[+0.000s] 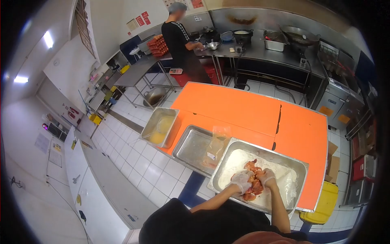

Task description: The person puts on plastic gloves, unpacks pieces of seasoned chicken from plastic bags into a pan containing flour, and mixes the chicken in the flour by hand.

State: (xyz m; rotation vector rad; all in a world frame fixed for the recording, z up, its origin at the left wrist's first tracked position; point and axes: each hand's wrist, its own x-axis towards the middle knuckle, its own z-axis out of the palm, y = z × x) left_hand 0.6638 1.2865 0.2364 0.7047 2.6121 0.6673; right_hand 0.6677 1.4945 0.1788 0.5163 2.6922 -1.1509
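Note:
Both of my hands wear clear plastic gloves and are over a deep metal pan (302,167) of white flour (231,166). Reddish marinated meat pieces (256,188), which look like chicken, lie heaped on the flour between them. My left hand (242,181) grips the heap from its left side, fingers curled in. On the right side my right hand (267,178) has its fingers bent around the meat. The fingertips are partly hidden among the pieces. A clear plastic bag (287,189) rests at the pan's right end.
Left of the pan are a shallow metal tray (191,142), a plastic bag with orange residue (217,146) and a metal container of yellow liquid (162,127). They stand on an orange table (235,107). Across it, a person (180,44) works at a steel counter. A yellow bin (325,203) stands right.

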